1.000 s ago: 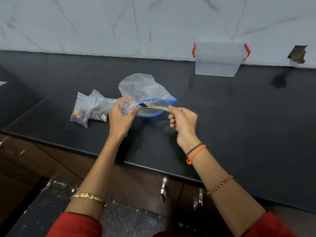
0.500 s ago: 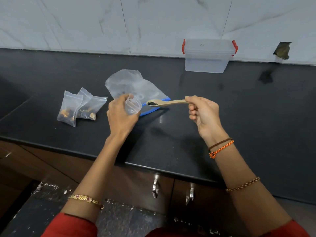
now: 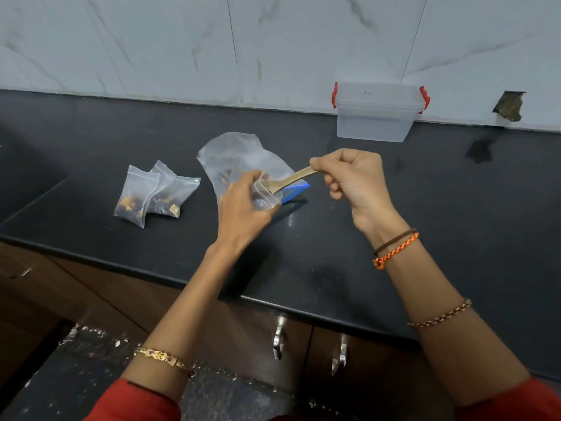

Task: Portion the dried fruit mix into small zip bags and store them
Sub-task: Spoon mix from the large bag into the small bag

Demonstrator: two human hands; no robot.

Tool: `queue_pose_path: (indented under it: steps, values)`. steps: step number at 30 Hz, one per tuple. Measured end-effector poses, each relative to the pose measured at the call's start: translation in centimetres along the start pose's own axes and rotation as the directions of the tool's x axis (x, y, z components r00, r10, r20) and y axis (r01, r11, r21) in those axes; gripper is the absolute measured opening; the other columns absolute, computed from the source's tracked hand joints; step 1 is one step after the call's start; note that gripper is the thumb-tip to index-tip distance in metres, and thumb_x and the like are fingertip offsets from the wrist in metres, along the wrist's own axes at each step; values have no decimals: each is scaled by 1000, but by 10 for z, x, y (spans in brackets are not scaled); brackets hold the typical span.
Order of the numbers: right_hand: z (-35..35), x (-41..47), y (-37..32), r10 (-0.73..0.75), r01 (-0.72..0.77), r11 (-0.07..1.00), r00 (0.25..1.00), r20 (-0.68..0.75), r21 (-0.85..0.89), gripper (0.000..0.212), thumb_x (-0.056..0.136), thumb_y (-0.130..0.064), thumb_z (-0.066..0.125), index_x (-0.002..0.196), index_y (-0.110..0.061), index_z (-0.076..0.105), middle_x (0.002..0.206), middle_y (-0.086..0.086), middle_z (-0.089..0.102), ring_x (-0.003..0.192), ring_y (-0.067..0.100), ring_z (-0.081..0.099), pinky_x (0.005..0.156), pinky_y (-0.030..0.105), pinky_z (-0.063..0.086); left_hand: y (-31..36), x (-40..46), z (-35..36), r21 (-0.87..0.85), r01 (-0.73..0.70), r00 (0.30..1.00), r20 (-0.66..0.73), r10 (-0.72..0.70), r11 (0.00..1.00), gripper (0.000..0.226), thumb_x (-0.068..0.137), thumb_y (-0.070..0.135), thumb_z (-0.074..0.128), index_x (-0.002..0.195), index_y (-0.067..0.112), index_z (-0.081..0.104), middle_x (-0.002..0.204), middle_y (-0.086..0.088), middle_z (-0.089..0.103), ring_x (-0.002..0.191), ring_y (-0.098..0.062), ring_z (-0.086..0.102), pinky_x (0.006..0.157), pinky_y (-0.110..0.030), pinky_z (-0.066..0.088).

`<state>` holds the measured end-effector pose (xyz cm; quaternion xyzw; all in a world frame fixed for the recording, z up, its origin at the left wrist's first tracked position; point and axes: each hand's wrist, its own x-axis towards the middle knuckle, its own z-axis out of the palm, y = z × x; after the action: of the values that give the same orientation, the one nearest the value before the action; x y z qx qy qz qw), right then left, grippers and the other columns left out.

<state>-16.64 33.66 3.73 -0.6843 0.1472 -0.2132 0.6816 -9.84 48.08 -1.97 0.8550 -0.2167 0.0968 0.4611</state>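
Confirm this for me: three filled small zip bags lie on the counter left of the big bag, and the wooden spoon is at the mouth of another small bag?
Not quite. The head view shows two filled small zip bags, not three. The rest holds: they lie left of the big bag, and the wooden spoon is at the held small bag.

Two filled small zip bags (image 3: pixel 138 197) (image 3: pixel 171 194) near the counter's (image 3: pixel 394 208) left front edge; one small bag (image 3: pixel 264 197) in hand; one large bag (image 3: pixel 239 161); one wooden spoon (image 3: pixel 291 179); one lidded container (image 3: pixel 376 112) at the back edge.

a home kitchen: black countertop (image 3: pixel 394 238), marble-tiled wall (image 3: pixel 273 41), cabinets (image 3: pixel 212 323)
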Motion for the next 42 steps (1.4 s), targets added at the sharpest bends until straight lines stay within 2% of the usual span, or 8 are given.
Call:
queue_pose_path:
  steps: [3, 7, 14, 20, 26, 32, 35, 42]
  values:
    - [10, -3, 5, -175, 175, 972, 984, 8, -160, 16, 80, -11, 69, 64, -12, 66, 49, -5, 55, 40, 0, 46, 41, 11, 37, 1, 0, -1, -65, 46, 999, 12, -46, 997, 45, 73, 21, 73, 114, 7, 57, 103, 6, 58, 81, -6, 53, 69, 0, 37]
    - [14, -4, 12, -438, 446, 804, 891, 117, -392, 7, 80, -16, 70, 74, -14, 70, 60, -2, 63, 53, 6, 52, 51, 13, 41, -4, 2, -2, -119, 86, 996, 24, -84, 989, 40, 77, 13, 72, 114, 9, 57, 99, 2, 62, 82, -10, 57, 69, -2, 40]
    - [7, 1, 14, -810, 814, 287, 488, 326, -506, 7, 78, -15, 70, 74, -10, 72, 64, 0, 68, 55, 11, 54, 55, 19, 41, -10, 9, -4, -163, 90, 996, 3, -90, 983, 41, 75, 13, 73, 113, 13, 57, 102, 0, 65, 94, -17, 61, 83, -25, 49]
    - [-5, 7, 22, -304, 288, 937, 951, -54, -197, 15, 84, -15, 67, 69, -15, 66, 54, -10, 57, 48, 1, 51, 49, 13, 43, -20, 20, -10, 114, 92, 992, -97, -81, 989, 57, 70, 22, 78, 121, 14, 55, 113, -1, 64, 103, -24, 58, 83, -33, 46]
    - [-25, 9, 52, 322, -309, 941, 943, -80, 141, 20, 88, -13, 62, 68, -10, 58, 58, -1, 49, 39, 1, 45, 42, 12, 42, -37, 24, -4, 386, 109, 994, -24, -108, 916, 46, 78, 20, 67, 121, 16, 52, 110, -8, 64, 101, -33, 57, 71, -29, 35]
    - [-6, 7, 62, 203, -204, 979, 975, -91, -5, 24, 90, -12, 59, 66, -10, 56, 57, 1, 50, 40, 1, 47, 42, 13, 42, -40, 24, -5, 153, 136, 959, -269, -91, 979, 27, 85, 18, 59, 111, 11, 59, 96, -12, 66, 91, -32, 58, 70, -27, 34]
    - [25, 15, 70, 3, -62, 962, 977, -215, -267, 24, 88, -20, 59, 65, -14, 55, 63, 6, 61, 62, 22, 61, 60, 34, 53, -37, 22, -8, 18, 135, 959, -255, -126, 991, 25, 84, 19, 63, 108, 13, 59, 94, 0, 62, 86, -17, 53, 74, -23, 34]
    - [89, 17, 84, -327, 278, 629, 942, 77, -726, 25, 97, -21, 46, 95, 1, 58, 86, 21, 67, 80, 39, 62, 61, 33, 33, -40, 26, -16, -419, 208, 952, -120, -281, 884, 22, 72, 18, 67, 91, 26, 59, 92, 4, 63, 95, -18, 62, 84, -30, 50]
